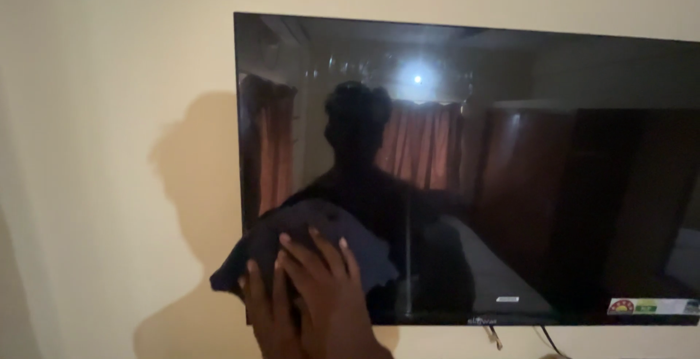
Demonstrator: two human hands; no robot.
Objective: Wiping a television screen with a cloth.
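Note:
A dark cloth (321,235) lies bunched against the lower left corner of a wall-mounted flat television (554,184) whose black screen is off. My right hand (324,286) presses flat on the cloth with its fingers spread upward. My left hand (264,308) sits just beside and partly under it, at the cloth's lower left edge, also pressing the cloth to the screen. The glossy screen reflects a person's silhouette, curtains and a lamp.
The television hangs on a plain cream wall (117,111), where my shadow falls to the left of the screen. Cables (543,337) dangle below the bottom edge. A coloured sticker (652,306) sits in the lower right corner of the screen.

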